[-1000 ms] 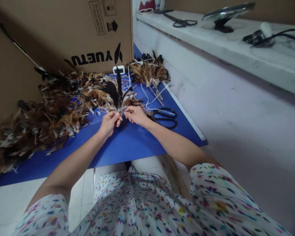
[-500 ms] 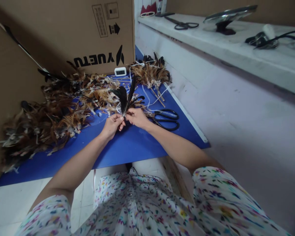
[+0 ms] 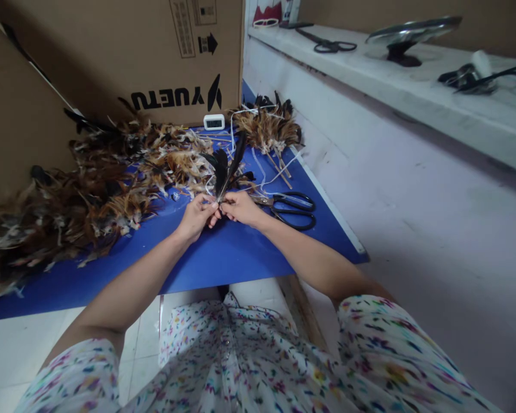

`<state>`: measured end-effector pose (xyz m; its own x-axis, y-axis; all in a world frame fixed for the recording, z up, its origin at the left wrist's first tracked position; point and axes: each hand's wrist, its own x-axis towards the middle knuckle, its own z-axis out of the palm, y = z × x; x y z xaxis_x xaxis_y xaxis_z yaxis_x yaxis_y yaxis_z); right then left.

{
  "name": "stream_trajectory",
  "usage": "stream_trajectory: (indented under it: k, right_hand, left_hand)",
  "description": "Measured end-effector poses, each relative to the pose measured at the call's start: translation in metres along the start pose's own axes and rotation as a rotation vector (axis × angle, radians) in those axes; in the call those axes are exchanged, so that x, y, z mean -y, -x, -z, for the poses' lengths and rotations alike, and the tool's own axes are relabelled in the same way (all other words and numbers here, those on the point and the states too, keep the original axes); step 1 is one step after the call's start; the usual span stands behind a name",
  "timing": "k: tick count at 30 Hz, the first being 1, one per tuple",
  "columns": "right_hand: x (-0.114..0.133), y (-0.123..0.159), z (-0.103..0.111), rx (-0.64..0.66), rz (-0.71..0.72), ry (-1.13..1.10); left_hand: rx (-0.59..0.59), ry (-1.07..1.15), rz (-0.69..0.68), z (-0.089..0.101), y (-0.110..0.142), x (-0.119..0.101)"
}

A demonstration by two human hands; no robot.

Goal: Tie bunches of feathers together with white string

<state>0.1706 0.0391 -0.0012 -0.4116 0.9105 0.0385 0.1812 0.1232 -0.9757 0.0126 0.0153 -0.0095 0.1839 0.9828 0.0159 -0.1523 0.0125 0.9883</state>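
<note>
Above the blue table [image 3: 223,258], several dark feathers [image 3: 222,172] stand upright between my two hands. My left hand [image 3: 199,217] pinches their pale base between thumb and fingers. From the other side, my right hand [image 3: 242,207] is closed at the same base, its fingertips touching or nearly touching those of the left. What lies inside the right fingertips is too small to make out. Black-handled scissors [image 3: 293,209] lie just right of my right hand, their blades partly hidden by it. White string [image 3: 264,179] runs across the table behind the hands.
A large heap of brown feathers [image 3: 81,201] spreads over the left and back. At the back right lies a bundle of feathers on sticks [image 3: 266,129], near a small white digital clock [image 3: 214,122]. Cardboard [image 3: 146,63] walls the back; a ledge [image 3: 344,63] at right holds more scissors [image 3: 327,45].
The view has shifted slightly. Both hands stay together at the base of the feathers, with only slight finger movement; the dark feathers lean a little more to the right.
</note>
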Motion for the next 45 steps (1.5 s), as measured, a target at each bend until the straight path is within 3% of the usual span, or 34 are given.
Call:
stream_trajectory:
  k: [10,17,25,33,38,45]
  right_hand:
    - [-0.005,-0.002,-0.003,-0.044,0.019,-0.045]
    - [-0.007,-0.002,0.002,-0.041,0.017,0.100]
    - [-0.011,-0.004,0.002,-0.169,0.123,0.178]
    - [-0.009,-0.004,-0.006,-0.209,0.103,0.021]
    - [-0.011,-0.007,-0.011,-0.261,0.095,-0.073]
    - [-0.015,-0.009,-0.011,-0.327,0.106,-0.029]
  left_hand:
    - [-0.128,-0.039,-0.060,-0.001,-0.004,0.002]
    - [-0.177,-0.102,-0.098,0.001,-0.004,0.002]
    - [-0.187,-0.273,-0.122,0.003,-0.005,0.007]
    - [-0.188,-0.434,-0.147,0.001,-0.003,0.005]
    - [-0.204,-0.620,-0.236,-0.001,0.002,0.003]
    - [-0.154,-0.787,-0.318,0.000,0.008,0.005]
